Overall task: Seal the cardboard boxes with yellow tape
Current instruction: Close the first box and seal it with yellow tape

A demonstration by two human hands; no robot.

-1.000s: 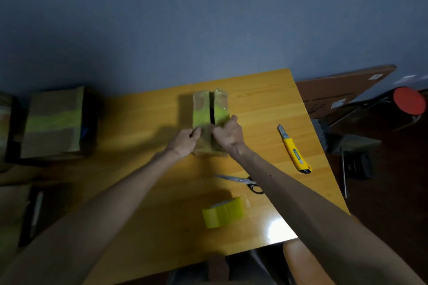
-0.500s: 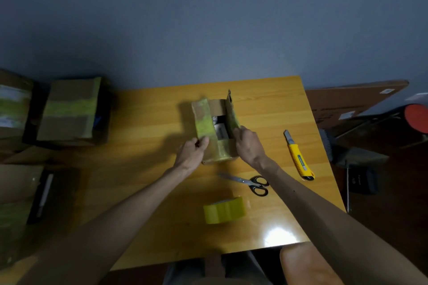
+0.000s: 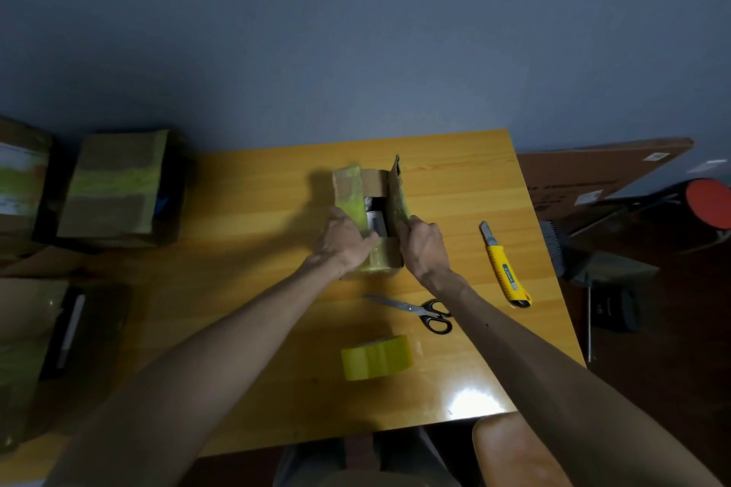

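- Two flaps of the small brown cardboard box, mid yellow wooden bench, stand open; left hand and right hand each grip one, fingers curled.
- Probably light and thin-walled, with bendy flaps; better held low by its sides.
- Yellow tape roll lies nearer, untouched.

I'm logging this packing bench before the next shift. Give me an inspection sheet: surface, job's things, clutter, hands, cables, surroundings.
Surface: wooden table, glossy, glare patch near the front edge.
Job's things: small cardboard box mid-table, top flaps open, contents showing; yellow tape roll near the front edge; scissors between them.
Clutter: yellow utility knife right of the box.
Hands: left hand holds the box's left flap; right hand holds the right flap.
Cables: nothing seen.
Surroundings: taped boxes to the left; flat cardboard sheet and red-topped stool to the right.
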